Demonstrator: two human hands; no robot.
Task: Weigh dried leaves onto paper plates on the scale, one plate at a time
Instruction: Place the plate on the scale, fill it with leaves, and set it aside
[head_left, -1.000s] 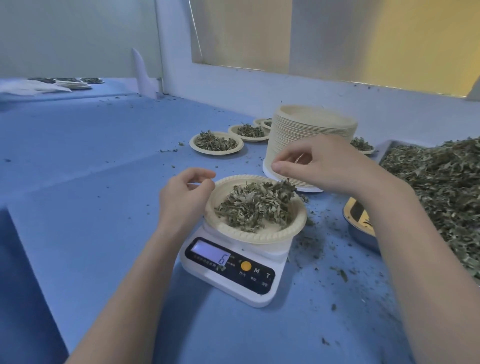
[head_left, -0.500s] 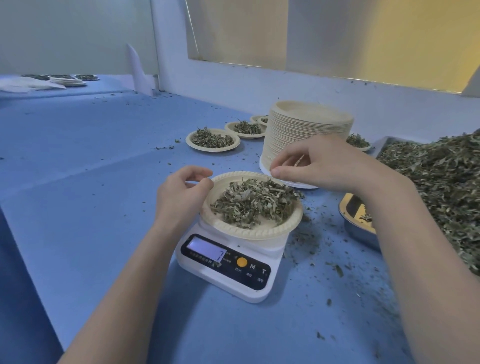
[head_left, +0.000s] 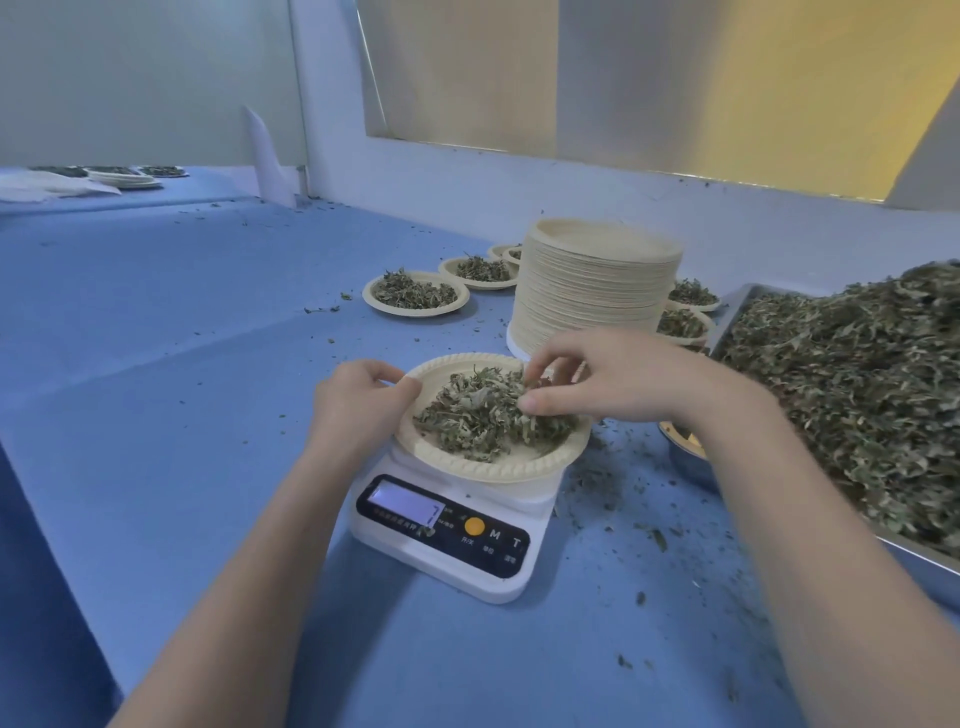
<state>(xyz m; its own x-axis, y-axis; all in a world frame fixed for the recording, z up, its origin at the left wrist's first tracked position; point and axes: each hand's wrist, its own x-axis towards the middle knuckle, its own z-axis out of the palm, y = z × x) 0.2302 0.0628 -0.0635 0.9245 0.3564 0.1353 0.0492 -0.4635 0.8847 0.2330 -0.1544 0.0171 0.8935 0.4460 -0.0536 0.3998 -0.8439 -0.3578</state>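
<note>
A cream paper plate heaped with dried leaves sits on a white digital scale whose lit display shows a 7. My left hand pinches the plate's left rim between thumb and fingers. Over the plate's right side, my right hand has its fingertips down among the leaves, fingers curled; whether it holds any leaves is unclear.
A tall stack of empty plates stands just behind the scale. Filled plates lie behind and beside it. A metal tray piled with loose leaves fills the right side, with a metal bowl in front. Leaf crumbs litter the blue table.
My right hand has dropped from above the plate's far edge down into the leaves. The scale's reading went from 6 to 7. My left hand stays on the rim.
</note>
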